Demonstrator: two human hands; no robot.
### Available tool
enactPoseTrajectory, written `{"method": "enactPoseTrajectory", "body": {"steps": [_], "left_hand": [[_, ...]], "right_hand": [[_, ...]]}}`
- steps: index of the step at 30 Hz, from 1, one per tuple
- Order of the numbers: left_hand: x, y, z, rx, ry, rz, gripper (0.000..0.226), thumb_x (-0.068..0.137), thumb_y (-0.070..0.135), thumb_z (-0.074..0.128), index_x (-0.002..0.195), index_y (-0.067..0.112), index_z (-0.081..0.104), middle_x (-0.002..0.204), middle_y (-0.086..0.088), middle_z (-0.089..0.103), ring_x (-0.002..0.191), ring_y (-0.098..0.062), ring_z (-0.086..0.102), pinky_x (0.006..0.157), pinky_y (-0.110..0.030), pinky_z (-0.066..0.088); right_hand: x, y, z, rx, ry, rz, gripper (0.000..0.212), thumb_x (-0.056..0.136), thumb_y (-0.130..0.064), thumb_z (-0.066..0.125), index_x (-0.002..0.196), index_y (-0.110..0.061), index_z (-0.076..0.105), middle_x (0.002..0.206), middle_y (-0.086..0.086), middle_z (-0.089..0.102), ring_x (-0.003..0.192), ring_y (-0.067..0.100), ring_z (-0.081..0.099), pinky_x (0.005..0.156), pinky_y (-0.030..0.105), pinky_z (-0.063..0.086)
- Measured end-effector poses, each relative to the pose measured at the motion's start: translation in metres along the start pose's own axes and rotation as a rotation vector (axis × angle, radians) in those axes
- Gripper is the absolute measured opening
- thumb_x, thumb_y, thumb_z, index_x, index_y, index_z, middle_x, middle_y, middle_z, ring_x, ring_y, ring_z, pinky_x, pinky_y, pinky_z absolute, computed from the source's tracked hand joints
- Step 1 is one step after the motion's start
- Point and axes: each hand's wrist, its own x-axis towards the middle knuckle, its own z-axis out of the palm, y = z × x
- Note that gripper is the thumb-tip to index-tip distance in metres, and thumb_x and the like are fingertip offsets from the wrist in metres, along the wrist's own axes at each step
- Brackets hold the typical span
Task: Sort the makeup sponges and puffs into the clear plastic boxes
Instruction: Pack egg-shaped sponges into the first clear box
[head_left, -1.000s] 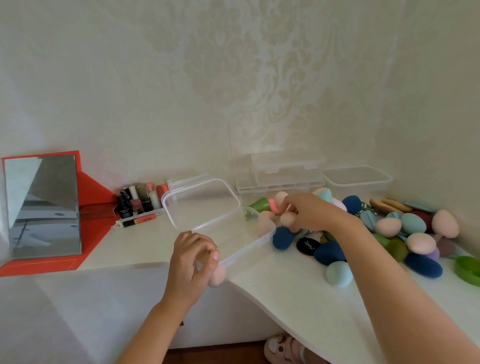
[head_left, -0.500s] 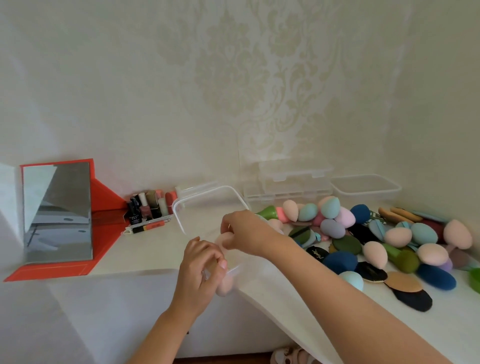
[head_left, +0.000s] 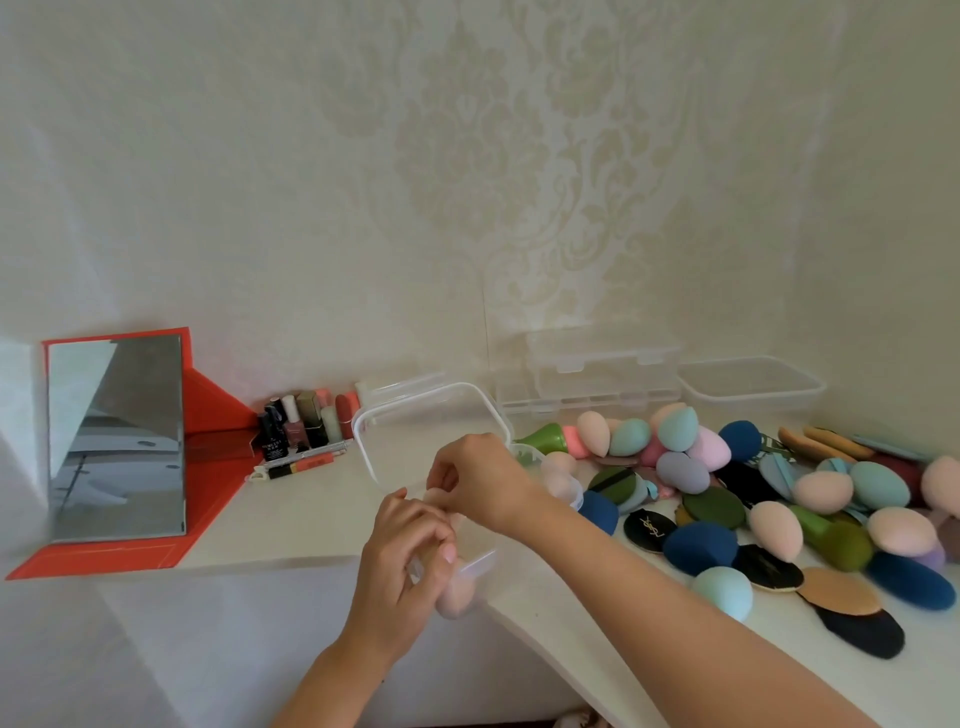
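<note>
Fingers of the left hand (head_left: 410, 551) are curled round the near wall of a clear box (head_left: 480, 560) at the near edge of the worktop (head_left: 311, 499). Its lid (head_left: 431, 415) is tipped open toward the far wall. A corner sponge (head_left: 451, 597), pale pink, is seen through that wall, rounded end nearest. A pink sponge (head_left: 435, 498) is pinched over the box by the curled right hand (head_left: 480, 478); its long axis cannot be told, being mostly covered. Stacked boxes (head_left: 597, 374) and a tub (head_left: 750, 387) are set against the far wall. In the pile (head_left: 779, 493) on the right, a black puff (head_left: 649, 527) is marked with a gold YSL monogram. Writing on the bottles (head_left: 291, 431) is too small to read.
</note>
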Motion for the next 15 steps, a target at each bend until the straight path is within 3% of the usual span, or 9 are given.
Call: {"method": "enactPoseTrajectory", "body": {"steps": [4,7,11,15], "left_hand": [[0.000,0.000,0.002,-0.016,0.025,0.025,0.022,0.084,0.028,0.044,0.066,0.019,0.053,0.073,0.016,0.053,0.079,-0.012,0.054,0.095,-0.024,0.030],[-0.001,0.000,0.003,-0.035,0.042,0.031,0.021,0.083,0.028,0.043,0.067,0.021,0.053,0.077,0.017,0.052,0.082,-0.015,0.053,0.091,-0.020,0.032],[-0.001,-0.002,0.003,-0.031,0.044,0.009,0.020,0.083,0.031,0.041,0.069,0.025,0.053,0.091,0.016,0.046,0.091,-0.012,0.051,0.079,-0.014,0.038],[-0.002,-0.003,0.005,0.002,0.052,0.008,0.020,0.083,0.033,0.039,0.070,0.026,0.052,0.092,0.016,0.043,0.091,-0.016,0.051,0.079,-0.018,0.038]], "right_hand": [[0.003,0.008,-0.005,0.250,-0.103,0.123,0.015,0.076,-0.001,0.073,0.091,-0.002,0.072,0.082,0.014,0.072,0.070,0.013,0.063,0.073,0.019,0.053],[0.005,0.010,0.003,0.209,-0.079,0.202,0.009,0.078,-0.005,0.073,0.080,-0.007,0.064,0.069,0.005,0.063,0.059,0.012,0.061,0.065,0.020,0.052],[0.005,0.010,0.008,0.011,-0.092,0.257,0.013,0.085,-0.016,0.066,0.081,-0.004,0.066,0.081,0.011,0.070,0.070,0.022,0.067,0.075,0.031,0.057],[0.003,0.014,0.005,0.288,-0.256,0.360,0.017,0.080,-0.020,0.072,0.072,-0.008,0.063,0.086,0.016,0.072,0.080,0.023,0.070,0.091,0.033,0.054]]}}
